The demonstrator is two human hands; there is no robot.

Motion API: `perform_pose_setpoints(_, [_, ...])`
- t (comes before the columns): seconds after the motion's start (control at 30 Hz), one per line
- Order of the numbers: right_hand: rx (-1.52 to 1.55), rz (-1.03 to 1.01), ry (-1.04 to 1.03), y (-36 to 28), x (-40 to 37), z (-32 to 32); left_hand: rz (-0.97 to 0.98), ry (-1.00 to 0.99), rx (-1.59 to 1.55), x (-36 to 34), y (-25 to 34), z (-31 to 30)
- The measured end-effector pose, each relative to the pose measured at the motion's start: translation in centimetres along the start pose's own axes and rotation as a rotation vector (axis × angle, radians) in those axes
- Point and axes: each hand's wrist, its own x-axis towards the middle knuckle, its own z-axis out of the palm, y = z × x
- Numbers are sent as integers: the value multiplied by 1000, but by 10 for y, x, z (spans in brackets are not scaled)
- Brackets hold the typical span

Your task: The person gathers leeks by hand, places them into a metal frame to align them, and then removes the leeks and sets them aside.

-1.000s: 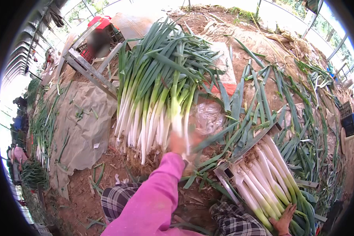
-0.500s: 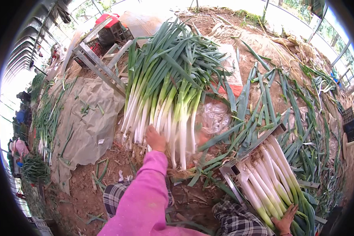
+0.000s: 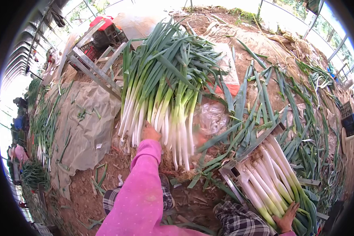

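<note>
A big heap of leeks [image 3: 165, 78] lies ahead of me, white shanks and roots toward me and green leaves pointing away. My left hand [image 3: 150, 133], in a pink sleeve, reaches in among the white shanks near the root end. Its fingers are mostly hidden there, so their grip cannot be made out. At lower right, a smaller row of leeks [image 3: 265, 181] rests in a metal frame [image 3: 259, 141], roots against its upper bar. My right hand [image 3: 287, 217] lies on the green part of these leeks, fingers spread.
Loose leek leaves [image 3: 299, 118] litter the ground on the right. A clear plastic bag [image 3: 213, 117] sits beside the heap. Left of it are a crumpled sheet [image 3: 88, 126] and a metal stand [image 3: 94, 70]. More leeks [image 3: 43, 133] lie at far left.
My left hand has moved deeper among the shanks of the heap, and its fingers show less. The right hand stays on the leeks in the frame. The whole view has shifted slightly.
</note>
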Motion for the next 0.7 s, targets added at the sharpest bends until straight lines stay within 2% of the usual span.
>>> perform_pose_setpoints(0.07, [-7, -2, 13, -1, 2, 0, -5, -73, 12, -3, 6, -10])
perform_pose_setpoints(0.17, [-23, 20, 3, -6, 1, -3, 36, 71, -21, -31, 1, -28])
perform_pose_setpoints(0.23, [3, 72, -30, -25, -3, -19, 23, 23, 35, -41, -6, -46])
perform_pose_setpoints(0.27, [-9, 29, 50, -19, -3, -9, 22, 0, 53, -45, -4, -54])
perform_pose_setpoints(0.37, [-2, 79, 1, -28, -5, -20, 90, 37, 108, -58, -7, -79])
perform_pose_setpoints(0.4, [1, 91, -4, -29, -5, -21, 79, 6, 67, -81, 3, -110])
perform_pose_setpoints(0.5, [33, 130, -35, -38, -8, -32, 154, 10, 205, -88, 5, -162])
perform_pose_setpoints(0.6, [77, 145, -37, -38, -10, -34, 271, 200, 392, -99, 1, -220])
perform_pose_setpoints(0.67, [113, 155, -51, -40, -12, -39, 416, 230, 546, -97, -2, -271])
perform_pose_setpoints(0.7, [139, 153, -50, -41, -15, -43, 426, 249, 552, -110, 1, -281])
